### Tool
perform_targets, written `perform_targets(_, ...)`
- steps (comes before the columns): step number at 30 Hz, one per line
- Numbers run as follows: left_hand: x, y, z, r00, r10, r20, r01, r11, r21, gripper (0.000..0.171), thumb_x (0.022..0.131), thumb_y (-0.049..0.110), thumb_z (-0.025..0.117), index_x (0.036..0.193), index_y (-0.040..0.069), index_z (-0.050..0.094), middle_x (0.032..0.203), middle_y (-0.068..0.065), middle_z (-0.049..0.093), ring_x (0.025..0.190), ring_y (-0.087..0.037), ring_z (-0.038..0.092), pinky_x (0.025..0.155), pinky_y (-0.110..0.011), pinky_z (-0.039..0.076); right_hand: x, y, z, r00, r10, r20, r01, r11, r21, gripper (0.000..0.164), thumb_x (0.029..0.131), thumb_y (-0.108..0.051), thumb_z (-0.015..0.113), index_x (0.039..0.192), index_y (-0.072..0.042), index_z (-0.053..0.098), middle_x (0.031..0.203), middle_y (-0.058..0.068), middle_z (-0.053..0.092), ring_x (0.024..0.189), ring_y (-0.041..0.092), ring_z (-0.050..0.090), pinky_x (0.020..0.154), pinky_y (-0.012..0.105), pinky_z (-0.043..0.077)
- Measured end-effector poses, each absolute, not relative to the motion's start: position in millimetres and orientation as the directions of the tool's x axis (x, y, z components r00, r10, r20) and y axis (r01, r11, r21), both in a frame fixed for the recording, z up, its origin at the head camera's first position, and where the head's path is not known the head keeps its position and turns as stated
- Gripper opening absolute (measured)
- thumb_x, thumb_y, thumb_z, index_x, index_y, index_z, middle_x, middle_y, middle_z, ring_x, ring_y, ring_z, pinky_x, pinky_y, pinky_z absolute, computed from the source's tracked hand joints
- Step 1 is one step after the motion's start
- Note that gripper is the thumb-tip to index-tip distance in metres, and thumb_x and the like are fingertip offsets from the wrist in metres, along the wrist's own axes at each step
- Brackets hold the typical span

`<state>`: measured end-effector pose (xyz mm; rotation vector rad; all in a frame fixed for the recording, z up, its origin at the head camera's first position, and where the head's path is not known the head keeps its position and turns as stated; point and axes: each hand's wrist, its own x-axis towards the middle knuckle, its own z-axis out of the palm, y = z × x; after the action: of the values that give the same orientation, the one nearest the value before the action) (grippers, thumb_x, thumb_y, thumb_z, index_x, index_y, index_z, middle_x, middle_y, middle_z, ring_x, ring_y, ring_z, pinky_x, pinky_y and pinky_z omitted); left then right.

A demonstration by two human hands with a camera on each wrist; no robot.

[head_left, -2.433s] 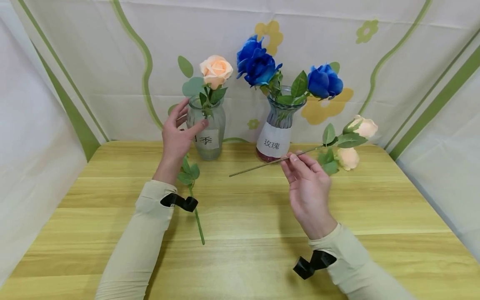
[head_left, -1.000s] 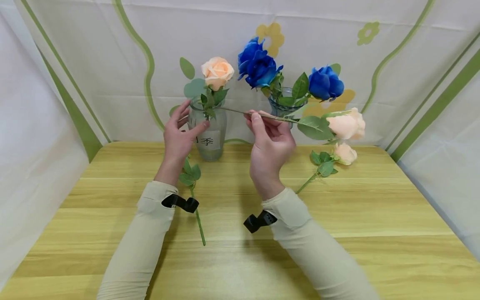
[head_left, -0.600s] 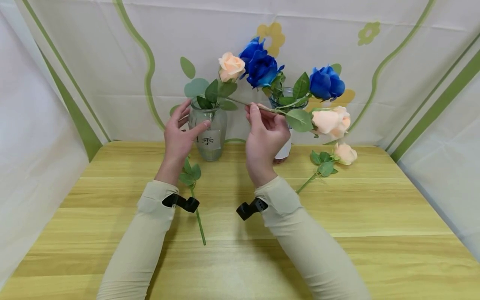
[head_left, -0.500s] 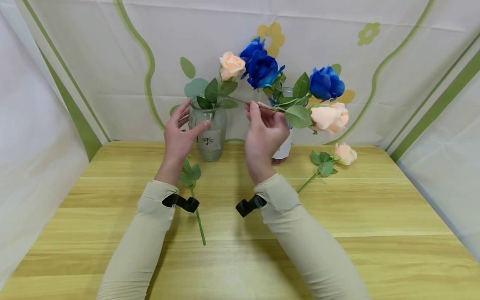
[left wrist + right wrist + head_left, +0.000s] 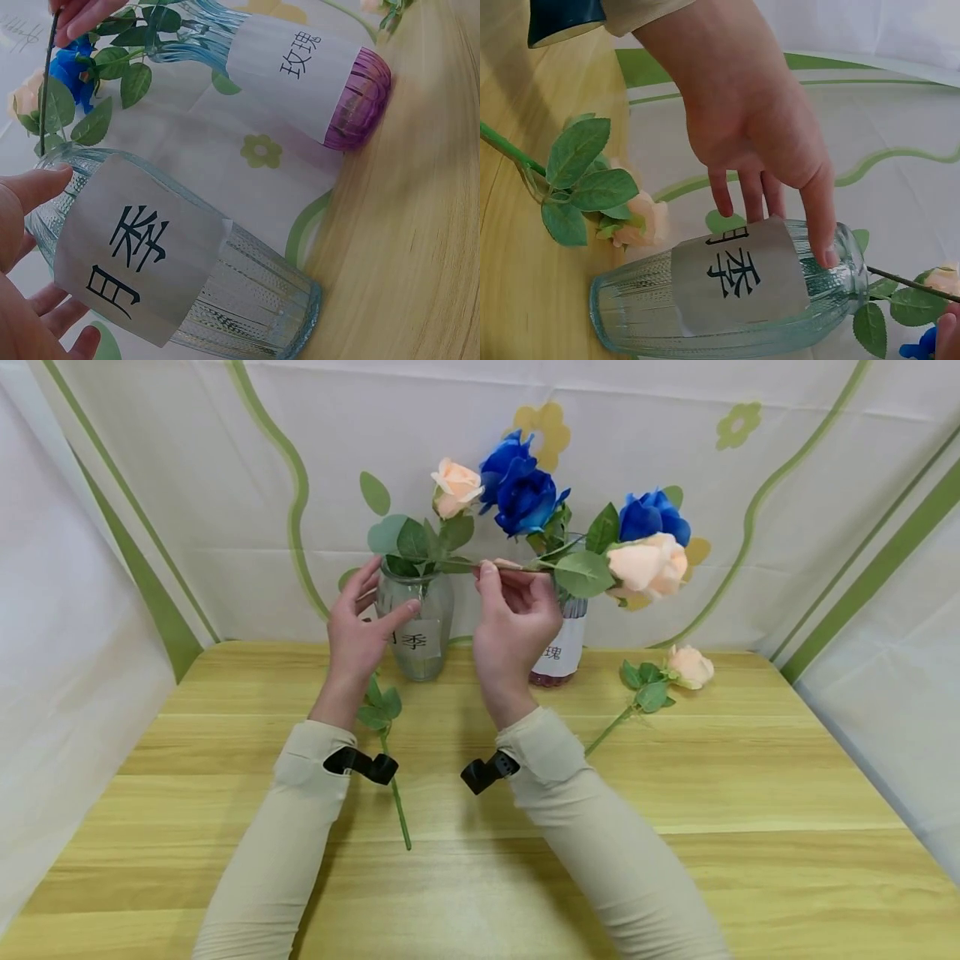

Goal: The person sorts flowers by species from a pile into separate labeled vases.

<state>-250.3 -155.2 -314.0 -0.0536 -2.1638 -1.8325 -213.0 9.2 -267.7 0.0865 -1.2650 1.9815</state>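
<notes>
Gripping the peach rose's stem (image 5: 517, 567), the right hand (image 5: 510, 627) holds it level, bloom (image 5: 647, 565) outward, cut end at the clear vase (image 5: 415, 620) mouth; the left hand (image 5: 354, 631) grips that vase on the table (image 5: 750, 793).

You get bright, even light across the head view, soft enough that the sleeves cast only faint, blurred shadows on the wooden table (image 5: 750, 777). Its source seems to sit overhead, though you cannot see it. The cloth backdrop (image 5: 187, 485) is pale but not blown out. Straight lines bow at the edges of this view (wide-lens distortion, strongest in the corners). Your left wrist view is sharp on the clear glass vase (image 5: 247, 300) and its label, with small glints on the ribbed glass, while the tabletop at its right edge smears. Your right wrist view is a little softer, and the left hand (image 5: 750, 127) close to the lens looks enlarged.
</notes>
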Motion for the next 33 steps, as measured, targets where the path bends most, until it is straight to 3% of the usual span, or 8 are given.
perform_targets(6, -250.5, -154.8, -313.1, -0.953, -0.168, 0.254, 0.223, 0.185, 0.957, 0.076, 0.091, 0.034, 0.086, 0.157, 0.039, 0.05, 0.165, -0.002, 0.046, 0.151, -0.026, 0.044, 0.124, -0.055, 0.033, -218.0, 2.8, -271.0, -0.697, 0.562, 0.446, -0.614, -0.146, -0.776, 0.007, 0.093, 0.002, 0.078, 0.097, 0.004, 0.072, 0.099, 0.019, 0.078, 0.089, 0.021, 0.08, 0.087, 0.032, 0.065)
perform_targets(17, -250.9, -154.7, -313.4, -0.951, -0.177, 0.254, 0.22, 0.192, 0.957, 0.076, 0.091, 0.033, 0.086, 0.157, 0.038, 0.05, 0.165, -0.003, 0.047, 0.151, -0.027, 0.045, 0.124, -0.055, 0.034, -226.0, -10.4, -273.8, -0.753, 0.503, 0.423, -0.545, -0.117, -0.83, 0.005, 0.094, -0.001, 0.078, 0.093, 0.0, 0.073, 0.098, 0.013, 0.077, 0.085, 0.016, 0.077, 0.082, 0.027, 0.064)
perform_targets(28, -250.4, -154.8, -313.3, -0.954, -0.172, 0.245, 0.21, 0.198, 0.957, 0.075, 0.091, 0.035, 0.085, 0.157, 0.041, 0.049, 0.166, -0.003, 0.046, 0.152, -0.027, 0.044, 0.125, -0.054, 0.035, -236.0, -22.4, -273.5, -0.816, 0.457, 0.354, -0.427, -0.064, -0.902, 0.014, 0.096, -0.013, 0.08, 0.105, -0.003, 0.077, 0.104, 0.01, 0.078, 0.089, 0.012, 0.07, 0.081, 0.023, 0.059)
perform_targets(33, -249.9, -154.9, -312.8, -0.954, -0.172, 0.246, 0.21, 0.205, 0.956, 0.076, 0.091, 0.037, 0.086, 0.157, 0.042, 0.049, 0.166, -0.002, 0.046, 0.152, -0.027, 0.044, 0.124, -0.054, 0.036, -241.5, -26.4, -274.1, -0.833, 0.457, 0.31, -0.369, -0.042, -0.929, 0.013, 0.096, -0.018, 0.081, 0.106, -0.01, 0.08, 0.102, 0.002, 0.078, 0.091, 0.01, 0.069, 0.081, 0.021, 0.06)
